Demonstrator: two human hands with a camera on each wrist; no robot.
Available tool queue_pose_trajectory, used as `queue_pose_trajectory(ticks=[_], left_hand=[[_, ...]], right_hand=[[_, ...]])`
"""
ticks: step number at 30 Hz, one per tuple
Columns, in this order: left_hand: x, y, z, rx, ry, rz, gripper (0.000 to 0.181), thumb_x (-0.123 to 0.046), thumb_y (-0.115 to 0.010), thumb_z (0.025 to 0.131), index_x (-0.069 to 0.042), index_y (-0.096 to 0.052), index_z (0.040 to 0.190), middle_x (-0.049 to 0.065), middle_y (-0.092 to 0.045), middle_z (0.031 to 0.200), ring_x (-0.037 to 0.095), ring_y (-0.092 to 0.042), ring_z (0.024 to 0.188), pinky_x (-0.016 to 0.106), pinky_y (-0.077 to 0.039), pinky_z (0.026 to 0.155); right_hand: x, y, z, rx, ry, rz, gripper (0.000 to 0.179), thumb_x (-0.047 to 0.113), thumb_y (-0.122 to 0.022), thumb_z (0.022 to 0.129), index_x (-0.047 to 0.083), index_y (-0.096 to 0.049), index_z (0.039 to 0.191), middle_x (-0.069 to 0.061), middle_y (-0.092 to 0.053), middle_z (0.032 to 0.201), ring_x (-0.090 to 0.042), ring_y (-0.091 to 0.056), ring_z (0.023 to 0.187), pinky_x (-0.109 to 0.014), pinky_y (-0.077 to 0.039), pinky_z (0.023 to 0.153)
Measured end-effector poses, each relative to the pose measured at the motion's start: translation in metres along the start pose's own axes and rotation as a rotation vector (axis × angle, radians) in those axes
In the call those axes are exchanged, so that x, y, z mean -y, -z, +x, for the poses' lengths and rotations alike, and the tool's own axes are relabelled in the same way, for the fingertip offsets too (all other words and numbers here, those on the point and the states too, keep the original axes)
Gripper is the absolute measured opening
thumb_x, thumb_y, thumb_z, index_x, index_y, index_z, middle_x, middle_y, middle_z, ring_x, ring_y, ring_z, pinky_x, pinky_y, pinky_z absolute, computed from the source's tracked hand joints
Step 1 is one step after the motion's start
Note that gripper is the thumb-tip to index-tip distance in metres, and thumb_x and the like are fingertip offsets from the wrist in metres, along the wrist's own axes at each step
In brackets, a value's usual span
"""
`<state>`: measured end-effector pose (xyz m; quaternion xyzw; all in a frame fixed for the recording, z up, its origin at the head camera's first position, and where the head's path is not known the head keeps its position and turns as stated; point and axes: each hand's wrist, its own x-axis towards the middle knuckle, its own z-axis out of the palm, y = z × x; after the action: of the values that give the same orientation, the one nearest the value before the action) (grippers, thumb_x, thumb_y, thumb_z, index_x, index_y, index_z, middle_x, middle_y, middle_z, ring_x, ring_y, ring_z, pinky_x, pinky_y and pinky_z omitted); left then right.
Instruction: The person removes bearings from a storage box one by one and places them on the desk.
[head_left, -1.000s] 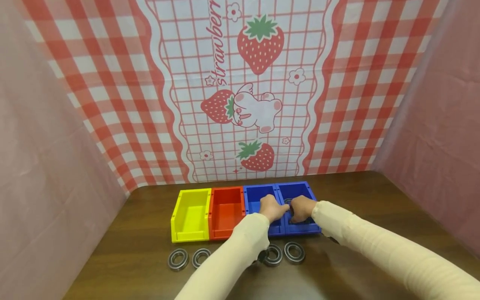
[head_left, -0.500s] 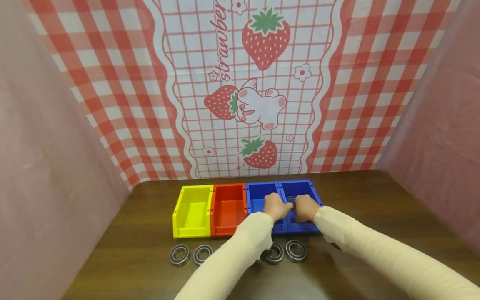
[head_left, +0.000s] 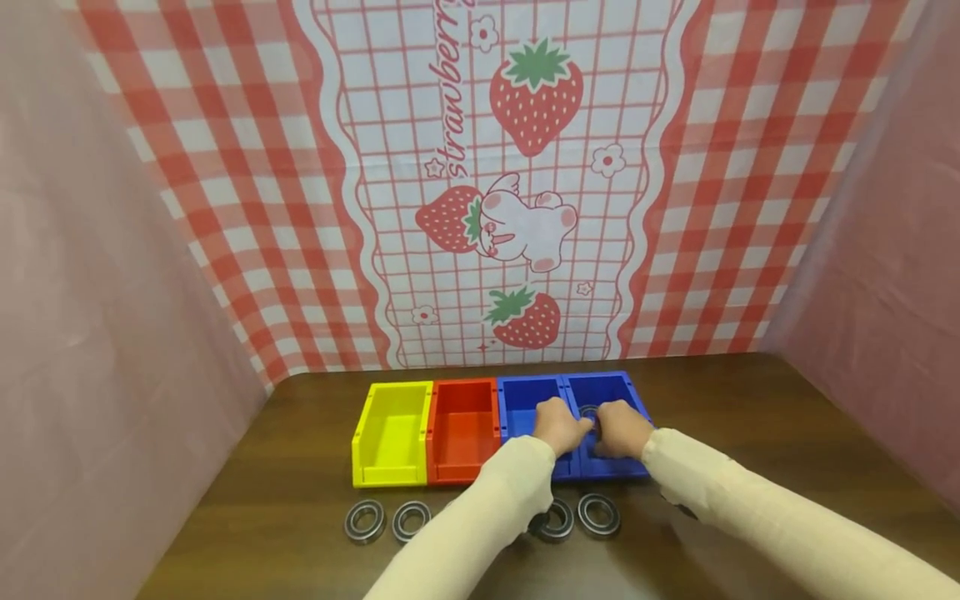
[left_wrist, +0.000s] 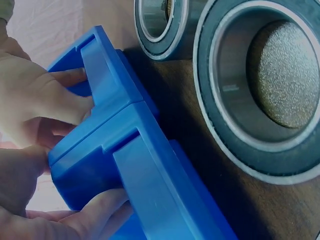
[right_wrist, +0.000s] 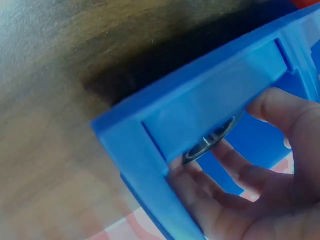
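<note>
My right hand (head_left: pixel 624 430) reaches into the rightmost blue bin (head_left: pixel 643 396). In the right wrist view, its thumb and fingers curl about the edge of a ball bearing (right_wrist: pixel 212 140) low in the bin, partly hidden behind the front lip. Part of a bearing ring (head_left: pixel 588 412) shows between the hands in the head view. My left hand (head_left: pixel 561 427) is at the wall between the two blue bins. Its thumb lies on the right bin's side and its fingers dip into the left blue bin (head_left: pixel 528 392), so it appears to grip that wall.
A red bin (head_left: pixel 463 425) and a yellow bin (head_left: pixel 393 429) adjoin on the left. In front of the bins lie several bearings, among them a leftmost bearing (head_left: pixel 352 522) and a rightmost bearing (head_left: pixel 582 515). A strawberry-print cloth (head_left: pixel 525 250) hangs behind.
The head view has shifted slightly. My right hand's fingers have sunk a little and drawn together inside the right blue bin. My left hand keeps its place at the dividing wall.
</note>
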<state>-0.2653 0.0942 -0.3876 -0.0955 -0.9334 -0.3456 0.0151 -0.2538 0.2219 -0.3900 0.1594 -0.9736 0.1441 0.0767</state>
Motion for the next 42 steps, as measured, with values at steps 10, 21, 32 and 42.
queue_pose_trajectory(ticks=[10, 21, 32, 42], left_hand=[[-0.001, 0.000, -0.002, 0.043, 0.001, 0.000, 0.029, -0.025, -0.067, 0.085, -0.002, -0.063, 0.068, 0.016, -0.069, 0.081, 0.018, -0.059, 0.066, 0.026, -0.050, 0.060], [0.000, -0.002, 0.001, 0.047, 0.010, -0.021, 0.031, -0.025, -0.067, 0.085, -0.005, -0.059, 0.063, 0.012, -0.066, 0.074, 0.015, -0.054, 0.058, 0.024, -0.048, 0.057], [0.001, 0.000, -0.002, 0.071, 0.036, -0.074, 0.034, -0.022, -0.067, 0.087, -0.007, -0.053, 0.060, 0.006, -0.057, 0.063, 0.014, -0.049, 0.053, 0.024, -0.044, 0.052], [0.002, -0.002, -0.001, 0.083, 0.049, -0.118, 0.041, -0.022, -0.067, 0.087, -0.012, -0.044, 0.054, 0.000, -0.044, 0.051, 0.012, -0.042, 0.045, 0.021, -0.037, 0.043]], right_hand=[[0.009, 0.007, -0.011, -0.011, 0.085, -0.074, 0.029, 0.015, -0.075, 0.064, 0.003, -0.055, 0.082, -0.009, -0.056, 0.071, -0.022, -0.052, 0.067, -0.041, -0.044, 0.064], [0.011, 0.013, -0.026, -0.062, 0.126, -0.166, 0.032, 0.017, -0.073, 0.071, -0.001, -0.063, 0.096, -0.016, -0.061, 0.087, -0.029, -0.056, 0.076, -0.045, -0.045, 0.074], [0.010, 0.021, -0.041, -0.061, 0.122, -0.177, 0.026, 0.017, -0.074, 0.072, 0.005, -0.059, 0.089, -0.008, -0.051, 0.077, -0.020, -0.045, 0.067, -0.036, -0.043, 0.061], [0.011, 0.022, -0.056, -0.141, 0.145, -0.146, 0.024, 0.013, -0.074, 0.072, 0.012, -0.056, 0.087, -0.001, -0.049, 0.077, -0.013, -0.043, 0.066, -0.027, -0.040, 0.058]])
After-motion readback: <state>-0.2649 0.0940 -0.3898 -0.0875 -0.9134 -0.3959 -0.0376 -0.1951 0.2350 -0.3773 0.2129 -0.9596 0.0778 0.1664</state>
